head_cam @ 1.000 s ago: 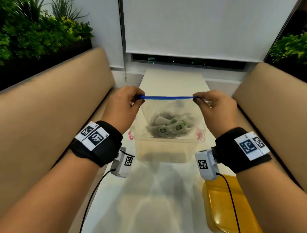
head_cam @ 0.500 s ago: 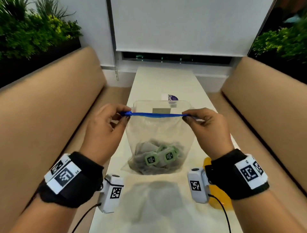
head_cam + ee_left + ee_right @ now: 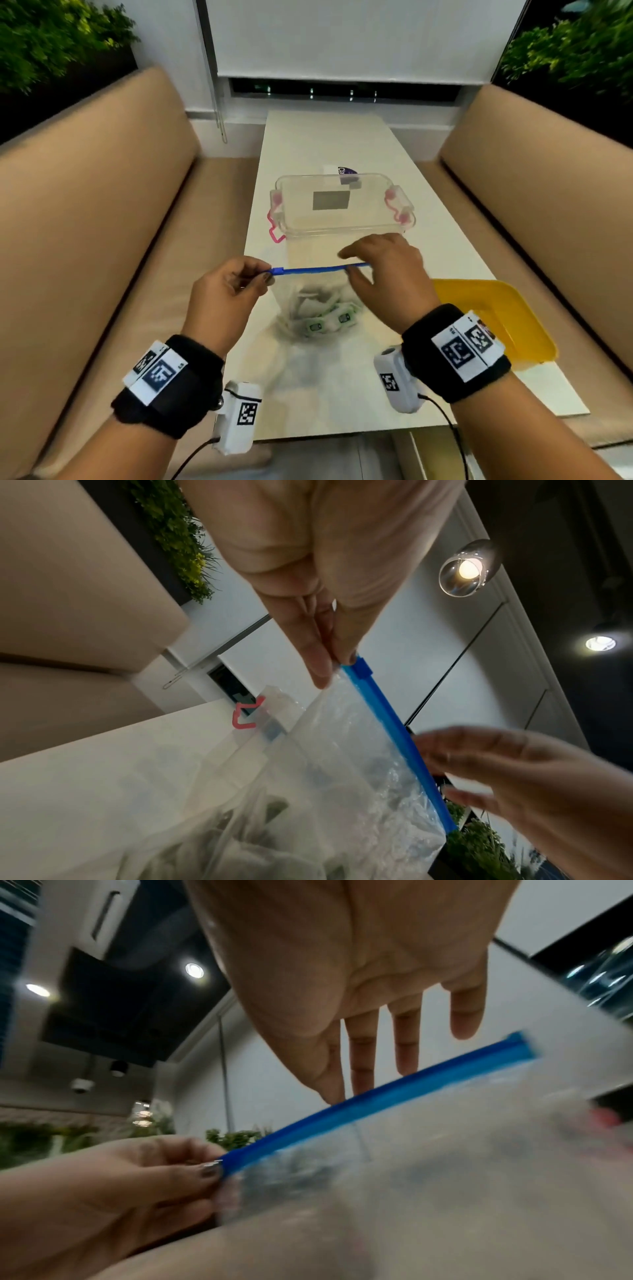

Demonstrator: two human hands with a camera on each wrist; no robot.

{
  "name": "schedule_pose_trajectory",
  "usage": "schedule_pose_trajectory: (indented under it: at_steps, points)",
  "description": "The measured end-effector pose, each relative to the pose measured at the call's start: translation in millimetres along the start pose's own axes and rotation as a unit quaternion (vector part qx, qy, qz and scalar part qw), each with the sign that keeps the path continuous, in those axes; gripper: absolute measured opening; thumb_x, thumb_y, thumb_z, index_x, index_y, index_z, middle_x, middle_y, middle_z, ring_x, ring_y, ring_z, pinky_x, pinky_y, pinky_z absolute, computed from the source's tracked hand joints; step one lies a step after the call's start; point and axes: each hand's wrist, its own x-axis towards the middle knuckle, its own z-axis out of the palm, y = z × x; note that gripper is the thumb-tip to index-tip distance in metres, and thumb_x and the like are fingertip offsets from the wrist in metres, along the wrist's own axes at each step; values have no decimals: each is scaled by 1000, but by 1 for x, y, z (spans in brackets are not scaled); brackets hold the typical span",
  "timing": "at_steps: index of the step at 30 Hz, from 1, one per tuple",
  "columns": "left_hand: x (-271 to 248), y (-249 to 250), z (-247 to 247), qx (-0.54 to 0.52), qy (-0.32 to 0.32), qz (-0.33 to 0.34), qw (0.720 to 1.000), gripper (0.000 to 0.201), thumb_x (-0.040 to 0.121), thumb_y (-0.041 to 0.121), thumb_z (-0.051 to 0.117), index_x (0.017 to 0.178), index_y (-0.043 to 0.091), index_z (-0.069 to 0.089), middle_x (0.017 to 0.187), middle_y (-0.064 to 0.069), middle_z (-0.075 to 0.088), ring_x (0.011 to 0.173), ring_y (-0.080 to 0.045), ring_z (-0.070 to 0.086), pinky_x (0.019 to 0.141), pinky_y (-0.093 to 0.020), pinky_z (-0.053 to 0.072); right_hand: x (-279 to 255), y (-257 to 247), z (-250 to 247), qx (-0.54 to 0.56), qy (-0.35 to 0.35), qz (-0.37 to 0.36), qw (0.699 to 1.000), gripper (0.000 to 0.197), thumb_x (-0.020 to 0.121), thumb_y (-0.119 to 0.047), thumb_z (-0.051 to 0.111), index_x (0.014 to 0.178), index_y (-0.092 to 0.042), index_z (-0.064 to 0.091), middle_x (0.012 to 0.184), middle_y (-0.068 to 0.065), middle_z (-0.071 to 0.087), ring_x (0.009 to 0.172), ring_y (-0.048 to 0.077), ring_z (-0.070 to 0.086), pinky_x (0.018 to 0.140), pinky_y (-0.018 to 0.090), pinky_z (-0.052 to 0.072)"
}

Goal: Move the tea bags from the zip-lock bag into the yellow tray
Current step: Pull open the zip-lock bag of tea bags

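A clear zip-lock bag [image 3: 308,294] with a blue zip strip [image 3: 315,270] stands on the white table [image 3: 445,260], holding several green-labelled tea bags [image 3: 329,320] at its bottom. My left hand [image 3: 265,277] pinches the strip's left end between thumb and fingers, as the left wrist view shows at the blue zip strip [image 3: 387,723]. My right hand [image 3: 347,267] hovers at the strip's right part with straight, spread fingers [image 3: 363,1053] on the far side and the thumb on the near side, gripping nothing. The yellow tray [image 3: 496,318] lies empty to the right, beside my right wrist.
A clear lidded container [image 3: 342,205] with pink latches sits just beyond the bag. Tan padded benches [image 3: 102,222] flank the narrow table on both sides. A small label [image 3: 342,170] lies behind the container.
The bag came down from above the container to the table nearer me. My right hand let go of the strip's right end and opened. The left hand kept its pinch.
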Motion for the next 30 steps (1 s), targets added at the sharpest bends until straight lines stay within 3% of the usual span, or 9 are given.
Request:
schedule_pose_trajectory:
  at_steps: [4,7,14,19,22,26,28,30]
  points:
    - [-7,6,3,27,-24,21,999,18,85,-1,65,85,17,69,78,3,73,70,-11,65,70,-17,52,0,-45,13,41,-38,-55,997,24,90,-44,56,111,-36,66,108,-15,64,109,16,47,90,37,35]
    - [-11,9,4,62,-38,46,996,21,85,2,65,83,22,69,78,8,71,72,-9,65,69,-18,51,2,-55,22,35,-38,-65,997,23,90,-47,55,105,-36,68,104,-14,65,106,15,47,90,37,34]
    - [-15,11,4,127,-40,90,987,15,89,10,62,83,24,65,81,6,69,76,-7,62,62,-11,43,-4,-37,29,-23,58,-105,992,10,81,-39,64,84,-32,71,87,-13,61,92,22,55,77,38,35]
    - [-7,6,-10,99,-6,47,994,17,88,7,62,84,23,66,81,2,70,79,-16,65,72,-23,50,-3,26,16,-50,90,-46,994,9,82,-39,64,84,-33,71,93,-6,60,93,25,56,75,38,37]
    - [-4,5,-15,81,7,32,996,16,89,4,62,86,20,66,82,1,69,77,-15,63,75,-28,51,-1,64,5,-70,96,-3,993,7,85,-36,66,89,-33,71,97,-3,59,96,27,55,76,39,38]
    - [-6,5,-8,69,8,19,997,20,91,5,59,84,23,62,84,-4,69,81,-23,66,78,-36,54,0,80,4,-67,85,20,994,11,87,-35,64,96,-32,70,101,-2,57,98,26,53,78,38,37]
    - [-10,6,-1,41,10,-1,999,20,94,4,54,84,21,57,85,-7,68,84,-21,70,78,-37,56,-4,77,3,-45,92,38,994,18,87,-33,65,104,-30,65,100,-3,54,93,23,53,77,37,37]
    - [-15,9,3,32,3,-15,999,20,96,4,50,84,20,54,86,-8,66,83,-19,71,76,-36,57,-10,70,1,-18,77,18,997,26,86,-33,65,110,-28,58,87,-8,52,79,17,51,73,34,39]
